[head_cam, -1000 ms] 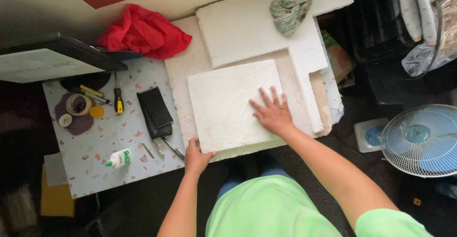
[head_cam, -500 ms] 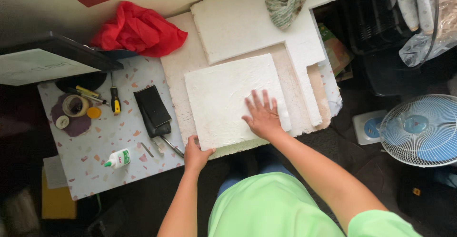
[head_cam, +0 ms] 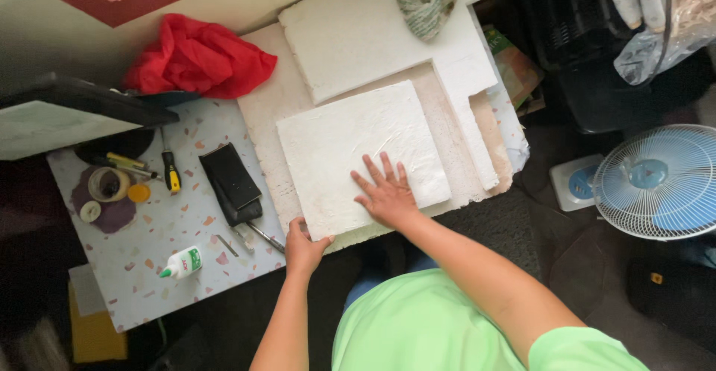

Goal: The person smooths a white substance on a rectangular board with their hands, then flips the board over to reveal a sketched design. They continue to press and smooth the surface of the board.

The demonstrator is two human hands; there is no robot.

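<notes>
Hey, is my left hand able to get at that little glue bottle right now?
Probably yes: the left hand grips the white sheet's near corner, and the glue bottle lies close by with bare tabletop between.

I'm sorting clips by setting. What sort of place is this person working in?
Probably a home craft corner, not a workshop. The right hand presses a white textured sheet on a patterned table with a glue bottle and screwdriver; a floor fan stands nearby.
</notes>
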